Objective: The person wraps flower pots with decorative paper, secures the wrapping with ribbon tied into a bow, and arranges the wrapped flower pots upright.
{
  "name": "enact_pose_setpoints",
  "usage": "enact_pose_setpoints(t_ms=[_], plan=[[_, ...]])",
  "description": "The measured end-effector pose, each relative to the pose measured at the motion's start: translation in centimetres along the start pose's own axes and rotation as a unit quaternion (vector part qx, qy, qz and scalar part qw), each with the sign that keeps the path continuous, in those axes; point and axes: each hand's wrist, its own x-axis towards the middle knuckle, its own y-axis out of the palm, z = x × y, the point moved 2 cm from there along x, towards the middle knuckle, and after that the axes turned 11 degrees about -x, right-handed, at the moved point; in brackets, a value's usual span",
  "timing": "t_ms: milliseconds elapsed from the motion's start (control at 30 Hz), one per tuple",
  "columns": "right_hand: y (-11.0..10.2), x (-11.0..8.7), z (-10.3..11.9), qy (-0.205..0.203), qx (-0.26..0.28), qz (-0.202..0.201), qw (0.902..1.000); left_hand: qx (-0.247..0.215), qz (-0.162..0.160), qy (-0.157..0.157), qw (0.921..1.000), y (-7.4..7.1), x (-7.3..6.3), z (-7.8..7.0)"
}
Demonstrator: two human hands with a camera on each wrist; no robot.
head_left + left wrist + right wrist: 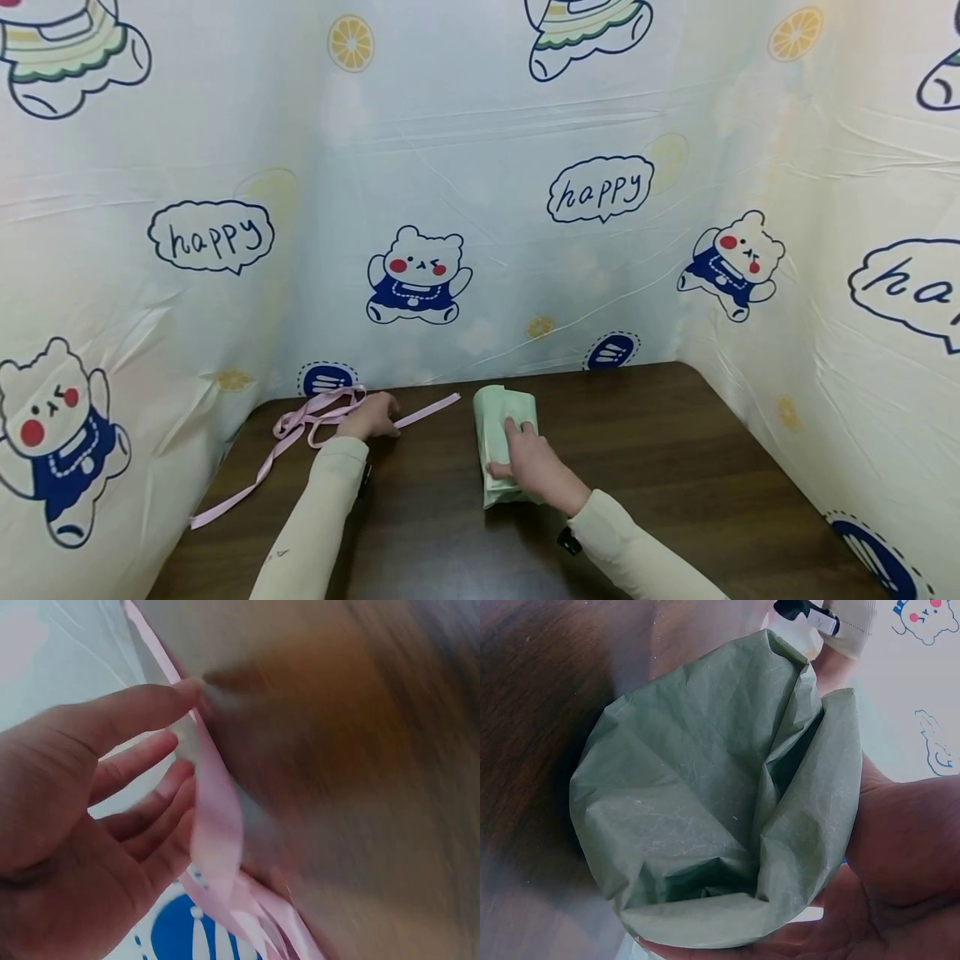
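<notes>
My left hand is over a pink ribbon at the far left of the table. In the left wrist view the thumb and fingers are apart and relaxed, with the thumb tip right at the ribbon. My right hand grips a light green paper-wrapped package from its right side, thumb at the near left and fingers over the top. The right wrist view shows the package's end, its paper folded inward in creased flaps. Whatever is inside the wrapping is hidden.
The ribbon's loops bunch at the table's back left corner, and one tail runs toward the left edge. A dark brown wooden table lies under everything. Behind and beside it hangs a printed curtain with bears and speech bubbles.
</notes>
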Motion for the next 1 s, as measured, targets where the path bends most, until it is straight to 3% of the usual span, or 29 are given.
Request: enact_pose_setpoints(t_ms=[100, 233, 467, 667, 800, 1000], plan=[[-0.1, 0.0, 0.0, -0.002, -0.006, -0.005, 1.0, -0.004, 0.007, -0.011, 0.9999, -0.3, -0.7, 0.4], [0.0, -0.1, 0.0, -0.001, -0.009, -0.005, 0.9999, -0.003, 0.002, 0.016, 0.9999, -0.2, -0.9, 0.4], [0.2, 0.0, -0.1, 0.0, -0.005, -0.007, 1.0, -0.012, -0.035, 0.055, 0.9978, 1.0, 1.3, -0.8], [0.1, 0.0, 0.0, 0.003, 0.005, 0.0, 1.0, -0.025, -0.053, 0.064, 0.9962, 2.7, 3.6, -3.5], [-0.3, -0.3, 0.1, -0.011, 0.002, -0.016, 0.9998, -0.03, -0.079, 0.095, 0.9919, 4.0, 5.3, -5.7], [-0.6, -0.5, 0.2, -0.027, -0.005, -0.029, 0.9992, -0.103, -0.112, 0.159, 0.9754, 5.3, 7.1, -9.0]])
